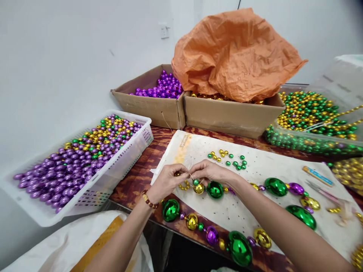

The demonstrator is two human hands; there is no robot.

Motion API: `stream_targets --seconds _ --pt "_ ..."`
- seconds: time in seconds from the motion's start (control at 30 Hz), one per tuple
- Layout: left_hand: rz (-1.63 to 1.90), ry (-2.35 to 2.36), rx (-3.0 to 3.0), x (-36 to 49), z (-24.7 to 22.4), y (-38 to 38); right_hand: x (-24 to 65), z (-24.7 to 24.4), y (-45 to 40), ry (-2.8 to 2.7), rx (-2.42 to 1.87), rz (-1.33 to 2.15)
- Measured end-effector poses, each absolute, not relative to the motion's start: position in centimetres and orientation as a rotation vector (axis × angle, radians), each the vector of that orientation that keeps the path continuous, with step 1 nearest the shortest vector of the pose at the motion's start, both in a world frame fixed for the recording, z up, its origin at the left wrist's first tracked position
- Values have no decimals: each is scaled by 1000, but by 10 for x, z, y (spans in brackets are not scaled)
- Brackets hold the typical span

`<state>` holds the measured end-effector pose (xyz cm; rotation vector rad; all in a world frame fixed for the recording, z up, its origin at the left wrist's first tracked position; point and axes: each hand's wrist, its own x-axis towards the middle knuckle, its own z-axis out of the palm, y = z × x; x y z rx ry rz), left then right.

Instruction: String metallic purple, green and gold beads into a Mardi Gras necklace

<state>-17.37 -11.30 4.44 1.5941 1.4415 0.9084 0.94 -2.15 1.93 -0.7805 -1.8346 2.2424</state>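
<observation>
Left hand [170,179] and right hand [206,172]: both grips pinched on thin cord [191,175] at bead strand [215,189] end. From hands, strand runs 3 round to 7 o'clock over white sheet [204,209] and worktop [147,162]. Loose beads [235,163] at 2, white basket [104,175] at 9.

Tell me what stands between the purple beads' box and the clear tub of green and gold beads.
A cardboard box topped by orange sheeting, seen in the head view.
</observation>
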Motion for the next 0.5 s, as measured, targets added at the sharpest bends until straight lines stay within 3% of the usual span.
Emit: stream_targets --seconds 0.2,0.5 --pt "1027 1450 1593 -167 32 -114 3 9 -26 -1747 -847 2280" --pt "1357 1354 1103 -167 17 -109 17 7 -31 -1848 -920 1938"
